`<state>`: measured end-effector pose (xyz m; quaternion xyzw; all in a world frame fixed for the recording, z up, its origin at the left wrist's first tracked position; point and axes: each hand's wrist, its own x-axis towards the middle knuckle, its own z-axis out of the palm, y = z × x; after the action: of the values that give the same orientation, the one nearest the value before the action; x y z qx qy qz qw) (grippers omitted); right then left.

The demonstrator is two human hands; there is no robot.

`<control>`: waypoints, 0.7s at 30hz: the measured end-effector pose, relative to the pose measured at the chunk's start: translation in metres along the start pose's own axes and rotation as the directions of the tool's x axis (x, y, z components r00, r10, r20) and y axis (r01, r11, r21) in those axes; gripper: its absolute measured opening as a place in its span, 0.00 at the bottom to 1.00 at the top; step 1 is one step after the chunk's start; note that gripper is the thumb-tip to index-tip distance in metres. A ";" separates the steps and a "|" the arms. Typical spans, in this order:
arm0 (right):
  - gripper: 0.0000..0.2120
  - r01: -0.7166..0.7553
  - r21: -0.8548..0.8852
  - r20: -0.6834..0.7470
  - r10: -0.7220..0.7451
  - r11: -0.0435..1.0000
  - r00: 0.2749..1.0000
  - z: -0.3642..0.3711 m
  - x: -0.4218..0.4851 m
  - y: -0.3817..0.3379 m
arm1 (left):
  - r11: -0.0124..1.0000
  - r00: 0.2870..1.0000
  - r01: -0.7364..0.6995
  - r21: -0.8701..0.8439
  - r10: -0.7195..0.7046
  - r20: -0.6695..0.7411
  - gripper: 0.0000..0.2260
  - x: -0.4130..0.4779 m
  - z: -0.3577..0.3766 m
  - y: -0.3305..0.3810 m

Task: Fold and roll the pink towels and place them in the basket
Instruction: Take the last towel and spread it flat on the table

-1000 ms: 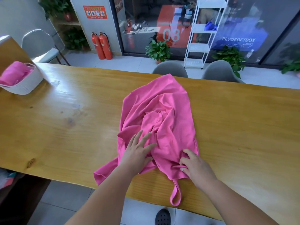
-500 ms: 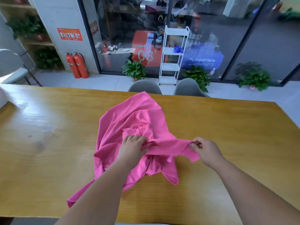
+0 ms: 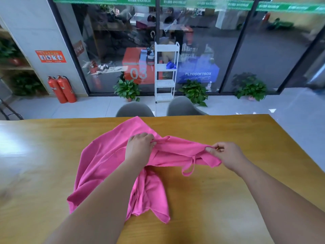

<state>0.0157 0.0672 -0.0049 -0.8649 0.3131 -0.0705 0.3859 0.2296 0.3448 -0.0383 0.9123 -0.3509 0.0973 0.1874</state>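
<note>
A crumpled pink towel (image 3: 105, 161) lies in the middle of the wooden table (image 3: 219, 191), partly lifted. My left hand (image 3: 139, 145) grips its upper edge near the middle. My right hand (image 3: 226, 154) pinches a corner of the same edge further right, so the edge is stretched between both hands above the table. A small hanging loop dangles below that edge. The rest of the towel drapes down toward the near table edge. The basket is out of view.
Two grey chairs (image 3: 135, 110) stand behind the table's far edge. Beyond them are a white shelf rack (image 3: 166, 73), potted plants (image 3: 127, 89) and a glass wall. Two red fire extinguishers (image 3: 61, 88) stand at the back left.
Both hands took hold of the towel's edge, lifted it and pulled it apart, the right hand moving right. My view rose, and the basket at the left left the frame.
</note>
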 end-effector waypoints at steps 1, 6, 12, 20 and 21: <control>0.11 -0.012 0.011 0.006 0.012 1.000 1.000 -0.010 0.006 0.002 | 1.000 1.000 -0.001 -0.009 0.001 -0.001 0.07 0.010 0.001 0.005; 0.19 -0.134 0.204 0.112 0.113 0.970 0.987 -0.063 0.039 0.006 | 0.995 1.000 -0.002 -0.103 0.000 -0.019 0.12 0.064 0.002 0.026; 0.23 -0.133 0.586 0.043 0.133 0.799 0.990 -0.093 0.112 -0.003 | 0.981 0.980 0.154 -0.116 -0.167 -0.111 0.15 0.136 0.001 0.051; 0.30 -0.104 0.239 0.207 0.054 0.966 0.977 0.015 0.164 0.059 | 0.960 0.971 0.225 0.168 -0.235 0.043 0.25 0.083 0.079 0.034; 0.31 -0.086 0.078 0.248 0.064 0.993 0.967 0.034 0.162 0.072 | 0.959 0.970 0.192 0.207 -0.218 0.110 0.26 0.062 0.093 0.030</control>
<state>0.1215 -0.0440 -0.0989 -0.8366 0.2921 0.0380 0.4618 0.2598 0.2488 -0.0954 0.9621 -0.2549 0.0508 0.0827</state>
